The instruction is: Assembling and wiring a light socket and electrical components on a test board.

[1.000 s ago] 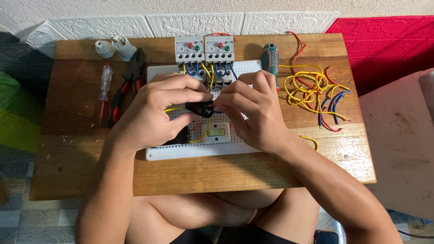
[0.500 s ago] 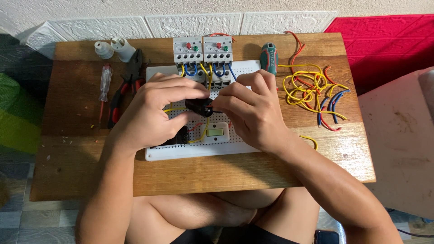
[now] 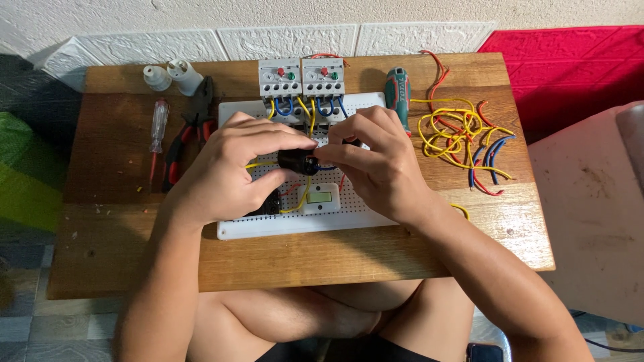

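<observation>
A small black part (image 3: 298, 161) is pinched between the two hands above the middle of the white perforated board (image 3: 295, 226). The left hand (image 3: 231, 167) is closed on its left end, thumb beneath and fingers curled over the top. The right hand (image 3: 379, 164) is closed on its right end, fingertips meeting those of the left. What kind of part it is cannot be told; most of it is hidden by the fingers.

A yellow wire (image 3: 258, 163) runs out from the part toward 9 o'clock, under the left hand. The part is judged light and rigid, probably hard plastic, with a smooth casing that could slip; it is best gripped on its flat sides, not pulled by the thin, bendable wire.

On the board, at 6 o'clock from the part, a pale unit with a green window (image 3: 320, 198) is mounted. At 12 o'clock two grey relays (image 3: 302, 78) with red and green buttons are fixed, wired in blue and yellow. At 2 o'clock a teal-handled screwdriver (image 3: 397, 95) lies on the wooden table (image 3: 302, 261). At 3 o'clock a loose tangle of wires (image 3: 463, 144) is spread. At 10 o'clock red-handled pliers (image 3: 188, 137), a slim tester screwdriver (image 3: 158, 124) and two white sockets (image 3: 173, 76) are laid.
</observation>
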